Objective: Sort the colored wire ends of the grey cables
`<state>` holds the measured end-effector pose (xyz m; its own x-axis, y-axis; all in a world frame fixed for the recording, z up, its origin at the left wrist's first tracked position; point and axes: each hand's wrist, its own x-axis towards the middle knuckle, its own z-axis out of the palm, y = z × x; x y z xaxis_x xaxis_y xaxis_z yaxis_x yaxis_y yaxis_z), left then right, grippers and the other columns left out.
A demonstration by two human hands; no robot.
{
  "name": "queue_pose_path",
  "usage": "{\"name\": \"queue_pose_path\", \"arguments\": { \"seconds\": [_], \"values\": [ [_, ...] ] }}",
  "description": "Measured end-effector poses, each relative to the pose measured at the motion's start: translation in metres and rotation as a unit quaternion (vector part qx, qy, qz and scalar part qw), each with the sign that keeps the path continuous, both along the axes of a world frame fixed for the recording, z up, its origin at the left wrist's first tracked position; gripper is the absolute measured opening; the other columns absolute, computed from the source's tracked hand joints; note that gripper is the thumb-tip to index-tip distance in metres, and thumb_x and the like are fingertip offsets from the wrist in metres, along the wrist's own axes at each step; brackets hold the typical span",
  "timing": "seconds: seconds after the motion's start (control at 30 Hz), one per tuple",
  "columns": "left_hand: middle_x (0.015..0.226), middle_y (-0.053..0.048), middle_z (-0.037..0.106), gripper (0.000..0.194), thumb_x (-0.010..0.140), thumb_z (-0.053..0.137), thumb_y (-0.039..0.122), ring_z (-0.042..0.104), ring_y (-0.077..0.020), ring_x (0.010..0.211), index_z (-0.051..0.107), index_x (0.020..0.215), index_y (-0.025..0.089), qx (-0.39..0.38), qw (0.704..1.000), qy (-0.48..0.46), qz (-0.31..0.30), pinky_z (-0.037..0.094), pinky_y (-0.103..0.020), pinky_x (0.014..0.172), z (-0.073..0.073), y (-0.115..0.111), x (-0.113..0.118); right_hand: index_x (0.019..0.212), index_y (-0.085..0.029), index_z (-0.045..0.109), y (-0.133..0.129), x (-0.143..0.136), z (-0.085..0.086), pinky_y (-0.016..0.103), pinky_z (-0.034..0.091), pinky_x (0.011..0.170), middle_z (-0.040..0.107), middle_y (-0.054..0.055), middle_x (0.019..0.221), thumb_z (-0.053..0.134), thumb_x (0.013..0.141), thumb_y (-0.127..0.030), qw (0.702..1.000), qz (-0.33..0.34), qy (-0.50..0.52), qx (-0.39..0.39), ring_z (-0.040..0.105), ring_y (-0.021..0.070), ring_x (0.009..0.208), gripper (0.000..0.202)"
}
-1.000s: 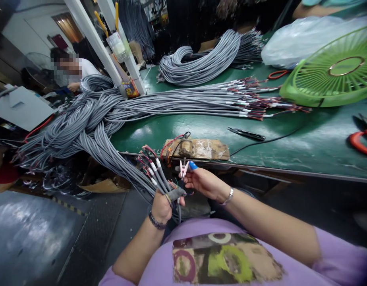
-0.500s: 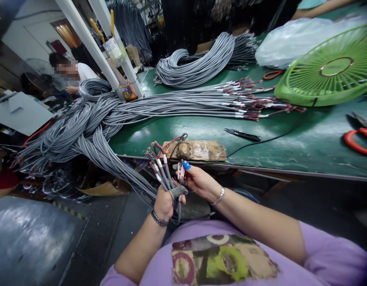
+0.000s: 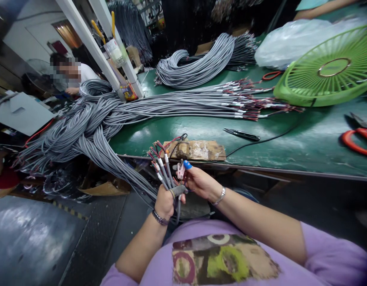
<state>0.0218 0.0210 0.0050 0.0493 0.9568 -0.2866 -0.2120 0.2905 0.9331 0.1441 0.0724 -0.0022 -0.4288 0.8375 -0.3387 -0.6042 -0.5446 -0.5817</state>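
My left hand (image 3: 165, 202) is closed around a bundle of grey cables (image 3: 166, 176), with a grey cover on its thumb. The cables' upper ends fan out into white sleeves and thin red and black wires (image 3: 156, 149). Close on the right, my right hand (image 3: 198, 182) has its fingers drawn together beside the bundle, a blue cover on one fingertip. A small pinkish clip-like piece (image 3: 180, 170) shows at these fingertips; whether they grip it is unclear. Thin bare wire ends (image 3: 175, 182) lie between the hands, partly hidden by fingers.
A worn wooden block (image 3: 205, 150) lies at the green bench's (image 3: 279, 149) front edge. Behind are black snips (image 3: 242, 134), long grey cables (image 3: 177, 104), a coiled bundle (image 3: 198, 65), a green fan (image 3: 329, 71) and red-handled scissors (image 3: 356, 141). Another person (image 3: 72, 73) sits at far left.
Both hands stay almost in place, with the cable bundle still in my left hand. The wire ends have shifted very slightly to the right.
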Motion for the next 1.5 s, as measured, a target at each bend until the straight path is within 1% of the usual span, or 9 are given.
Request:
{"name": "queue_pose_path", "arguments": {
  "seconds": [0.23, 0.47, 0.57, 0.73, 0.83, 1.0, 1.27, 1.37, 1.5],
  "values": [
    [0.042, 0.001, 0.056, 0.029, 0.062, 0.076, 0.038, 0.05, -0.011, 0.037, 0.059, 0.061, 0.014, 0.019, 0.999, -0.002, 0.036, 0.038, -0.023, 0.044, -0.003, -0.014, -0.006, 0.078, -0.016, 0.064, -0.012, 0.02, -0.01, 0.023, 0.047, 0.057, 0.065, 0.005, 0.078, 0.061, 0.08, -0.057, 0.997, 0.076, -0.004, -0.01, 0.056, 0.0111, 0.062, 0.041],
    [0.045, 0.0, 0.059, 0.029, 0.068, 0.073, 0.038, 0.054, -0.0128, 0.044, 0.059, 0.056, 0.016, 0.062, 0.995, 0.04, 0.066, 0.042, -0.026, 0.052, -0.004, -0.026, -0.002, 0.073, -0.015, 0.059, -0.03, 0.027, 0.003, 0.021, 0.041, 0.053, 0.062, -0.001, 0.064, 0.082, 0.061, -0.041, 0.981, 0.142, -0.101, 0.082, 0.051, 0.0077, 0.053, 0.036],
    [0.046, 0.0, 0.06, 0.026, 0.069, 0.072, 0.036, 0.055, -0.0137, 0.045, 0.06, 0.057, 0.017, 0.065, 0.995, 0.055, 0.049, 0.044, -0.027, 0.054, -0.002, -0.029, -0.002, 0.07, -0.016, 0.055, -0.033, 0.023, 0.012, 0.021, 0.036, 0.052, 0.063, -0.001, 0.055, 0.078, 0.066, -0.042, 0.963, 0.152, -0.153, 0.158, 0.053, 0.0095, 0.052, 0.035],
    [0.047, -0.003, 0.062, 0.027, 0.071, 0.071, 0.033, 0.055, -0.0139, 0.046, 0.062, 0.054, 0.015, 0.06, 0.994, 0.084, -0.034, 0.044, -0.027, 0.055, -0.002, -0.028, -0.007, 0.072, -0.019, 0.051, -0.036, 0.02, 0.017, 0.025, 0.039, 0.056, 0.064, -0.001, 0.052, 0.071, 0.071, -0.043, 0.945, 0.187, -0.164, 0.212, 0.058, 0.0137, 0.052, 0.032],
    [0.045, -0.002, 0.061, 0.024, 0.07, 0.071, 0.034, 0.054, -0.0142, 0.044, 0.064, 0.058, 0.014, 0.047, 0.996, 0.076, -0.029, 0.043, -0.027, 0.051, -0.004, -0.028, -0.009, 0.073, -0.019, 0.051, -0.036, 0.019, 0.019, 0.025, 0.04, 0.055, 0.064, -0.001, 0.053, 0.069, 0.072, -0.041, 0.935, 0.183, -0.203, 0.226, 0.058, 0.0145, 0.052, 0.028],
    [0.046, -0.001, 0.061, 0.026, 0.071, 0.071, 0.037, 0.055, -0.014, 0.046, 0.063, 0.058, 0.016, 0.061, 0.993, 0.079, 0.058, 0.044, -0.026, 0.052, -0.011, -0.03, -0.007, 0.069, -0.019, 0.051, -0.036, 0.015, 0.019, 0.025, 0.038, 0.055, 0.063, -0.002, 0.053, 0.065, 0.072, -0.035, 0.932, 0.152, -0.244, 0.223, 0.055, 0.0129, 0.053, 0.021],
    [0.044, 0.0, 0.06, 0.03, 0.069, 0.072, 0.041, 0.055, -0.0132, 0.043, 0.061, 0.055, 0.017, 0.08, 0.988, 0.055, 0.12, 0.041, -0.025, 0.049, -0.006, -0.028, -0.002, 0.065, -0.017, 0.054, -0.034, 0.014, -0.002, 0.023, 0.031, 0.052, 0.059, -0.002, 0.053, 0.065, 0.066, -0.031, 0.96, 0.108, -0.208, 0.152, 0.043, 0.0086, 0.051, 0.018],
    [0.044, 0.0, 0.06, 0.03, 0.069, 0.073, 0.04, 0.054, -0.0129, 0.043, 0.06, 0.053, 0.016, 0.078, 0.988, 0.05, 0.122, 0.04, -0.025, 0.047, -0.004, -0.027, -0.002, 0.068, -0.017, 0.055, -0.034, 0.014, 0.001, 0.023, 0.034, 0.054, 0.059, -0.002, 0.057, 0.067, 0.069, -0.036, 0.958, 0.107, -0.212, 0.161, 0.046, 0.009, 0.053, 0.023],
    [0.046, -0.001, 0.061, 0.029, 0.072, 0.071, 0.037, 0.055, -0.0127, 0.045, 0.063, 0.054, 0.016, 0.085, 0.988, 0.076, 0.107, 0.043, -0.025, 0.051, -0.013, -0.028, -0.003, 0.075, -0.017, 0.054, -0.035, 0.008, 0.008, 0.024, 0.038, 0.055, 0.06, -0.002, 0.056, 0.068, 0.072, -0.042, 0.949, 0.113, -0.212, 0.204, 0.051, 0.0105, 0.053, 0.029]
  ]
}}
